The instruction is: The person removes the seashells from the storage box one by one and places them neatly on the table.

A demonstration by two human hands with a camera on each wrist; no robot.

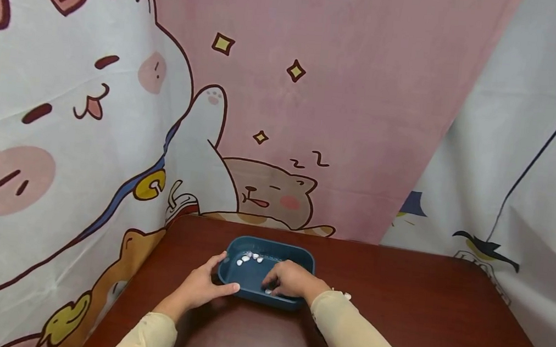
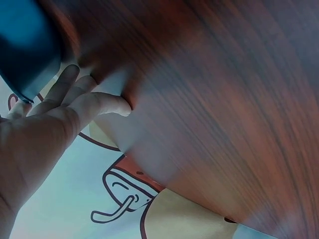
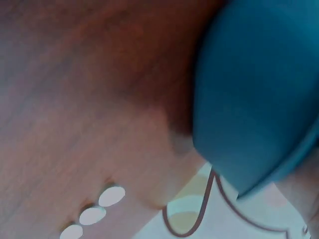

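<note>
A dark blue rectangular tray (image 1: 258,297) stands on the table. My left hand (image 1: 200,287) holds its left end, thumb at the near rim and fingers along the left side. In the left wrist view, several fingers of this hand (image 2: 55,112) reach past the tray's outer wall (image 2: 30,55). My right hand (image 1: 291,279) dips into the tray's right part, fingers bent down. A small white piece (image 1: 268,291) shows right at its fingertips; I cannot tell whether they pinch it. Several small white pieces (image 1: 246,258) lie in the tray's far left part.
White oval pieces (image 3: 92,215) lie in a row on the tabletop outside the tray, in the right wrist view. One white piece (image 1: 348,296) shows beyond the right sleeve (image 1: 358,335). A cartoon-printed cloth (image 1: 352,119) hangs behind the brown wooden table (image 1: 411,301).
</note>
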